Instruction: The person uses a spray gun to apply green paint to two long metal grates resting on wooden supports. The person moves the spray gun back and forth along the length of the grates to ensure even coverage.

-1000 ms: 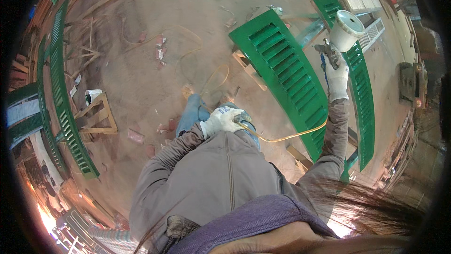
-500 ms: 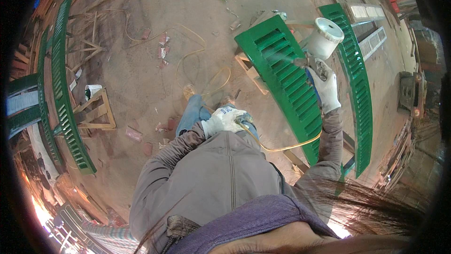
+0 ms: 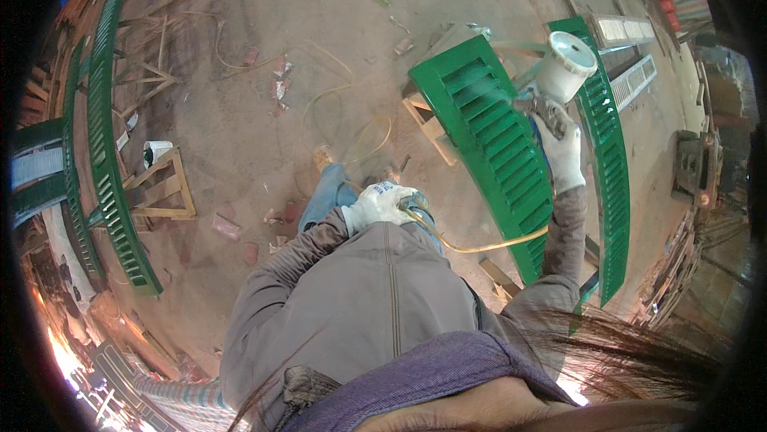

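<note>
My right hand point(image 3: 562, 144), in a white glove, grips a spray gun point(image 3: 546, 112) with a white paint cup point(image 3: 566, 68) on top. A faint mist leaves its nozzle over a green louvered shutter point(image 3: 497, 152), which lies tilted on a wooden stand just left of the hand. My left hand point(image 3: 382, 203), gloved too, is closed around the yellow air hose point(image 3: 471, 250) in front of my body. From there the hose runs across to the right and passes out of sight by my right forearm.
A second green shutter point(image 3: 607, 184) stands to the right, near pale louvered panels point(image 3: 631, 80). Long green shutters point(image 3: 108, 136) rest on trestles at the left, beside a white bucket point(image 3: 157, 151). Hose loops point(image 3: 351, 156) and scraps lie on the floor ahead.
My right hand and the spray gun have shifted slightly right relative to the shutter's slats. The view has tilted a little; my left hand keeps its hold on the hose.
</note>
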A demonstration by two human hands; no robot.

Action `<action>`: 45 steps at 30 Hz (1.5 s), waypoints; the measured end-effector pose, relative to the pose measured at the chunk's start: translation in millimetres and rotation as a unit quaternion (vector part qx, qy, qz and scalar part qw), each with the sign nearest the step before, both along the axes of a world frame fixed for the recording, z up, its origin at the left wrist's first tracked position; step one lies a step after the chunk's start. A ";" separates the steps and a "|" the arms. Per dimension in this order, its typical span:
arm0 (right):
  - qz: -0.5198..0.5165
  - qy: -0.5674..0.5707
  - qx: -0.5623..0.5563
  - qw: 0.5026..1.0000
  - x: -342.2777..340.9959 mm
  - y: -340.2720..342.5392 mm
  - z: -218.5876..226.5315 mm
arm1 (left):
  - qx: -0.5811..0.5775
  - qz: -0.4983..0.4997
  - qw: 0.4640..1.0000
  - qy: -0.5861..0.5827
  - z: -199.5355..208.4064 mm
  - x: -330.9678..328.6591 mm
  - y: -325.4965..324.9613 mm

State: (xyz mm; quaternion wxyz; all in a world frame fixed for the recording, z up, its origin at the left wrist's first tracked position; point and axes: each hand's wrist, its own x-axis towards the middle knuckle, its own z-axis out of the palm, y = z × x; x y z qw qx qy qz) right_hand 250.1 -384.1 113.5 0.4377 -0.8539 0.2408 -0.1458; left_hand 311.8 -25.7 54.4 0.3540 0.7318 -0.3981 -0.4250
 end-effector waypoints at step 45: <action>-0.053 0.040 0.042 0.997 381.9 197.0 -4.1 | -0.249 0.092 0.874 0.408 -65.0 465.5 -84.7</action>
